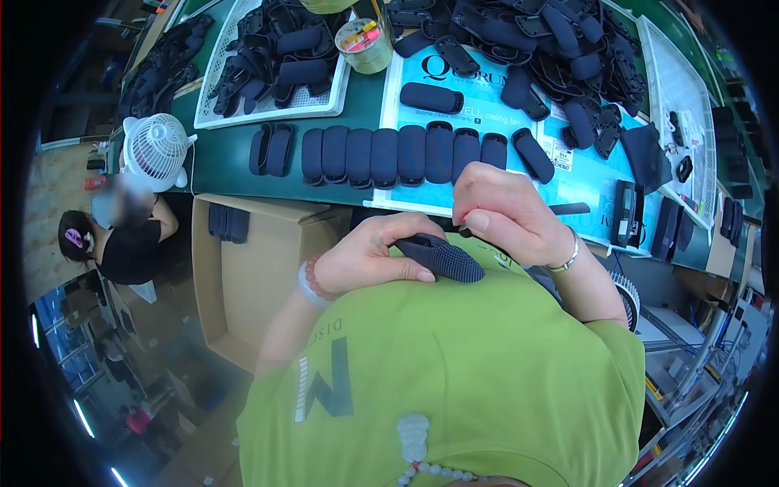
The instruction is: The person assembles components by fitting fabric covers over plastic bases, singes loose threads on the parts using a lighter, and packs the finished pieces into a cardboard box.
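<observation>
My left hand (377, 258) is closed round a dark navy fabric-covered oblong piece (445, 258), held in front of my green shirt. The piece is tilted, and its dark opening faces up beside my thumb. My right hand (510, 215) is closed in a pinch just right of it, apart from the left hand. A bit of red shows at its fingertips, and a thin dark thing sticks out below; what it is I cannot make out. Beyond my hands, a row of similar navy pieces (384, 157) lies along the table edge.
Behind are a white basket (345, 93) and a heap of dark parts (527, 32). A tub with markers (363, 47) stands between them. A cardboard box (243, 284) sits below left, near a white fan (157, 152) and another person (130, 243). A white tray (649, 49) is at right.
</observation>
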`<act>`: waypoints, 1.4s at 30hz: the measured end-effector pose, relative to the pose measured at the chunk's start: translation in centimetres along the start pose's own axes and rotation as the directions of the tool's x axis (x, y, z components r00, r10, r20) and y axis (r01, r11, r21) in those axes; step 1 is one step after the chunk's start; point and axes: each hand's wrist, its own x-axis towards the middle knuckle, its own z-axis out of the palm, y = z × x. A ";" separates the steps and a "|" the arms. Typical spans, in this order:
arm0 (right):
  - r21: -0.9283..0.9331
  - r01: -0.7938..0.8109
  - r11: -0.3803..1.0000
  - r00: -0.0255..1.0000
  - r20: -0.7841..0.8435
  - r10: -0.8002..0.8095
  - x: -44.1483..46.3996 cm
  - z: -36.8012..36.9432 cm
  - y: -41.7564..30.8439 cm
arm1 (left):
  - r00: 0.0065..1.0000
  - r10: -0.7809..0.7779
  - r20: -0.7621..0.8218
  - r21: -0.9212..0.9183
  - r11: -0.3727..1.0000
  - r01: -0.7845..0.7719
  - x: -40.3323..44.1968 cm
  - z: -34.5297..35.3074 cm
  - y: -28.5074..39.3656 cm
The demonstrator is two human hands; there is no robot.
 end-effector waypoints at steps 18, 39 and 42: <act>-0.091 -0.174 0.981 0.983 -0.067 0.168 -0.3 0.9 -1.1 | 0.923 0.312 -0.223 0.661 0.744 -0.092 1.1 -1.0 2.0; 0.194 -0.333 0.923 0.927 -0.112 0.358 4.0 1.9 0.5 | 0.770 0.233 -0.593 -0.654 0.418 -0.630 2.6 -4.2 -0.2; 0.274 -0.296 0.915 0.940 -0.089 0.331 3.7 1.4 1.1 | 0.794 0.219 -0.568 -0.679 0.420 -0.602 2.9 -4.1 -0.6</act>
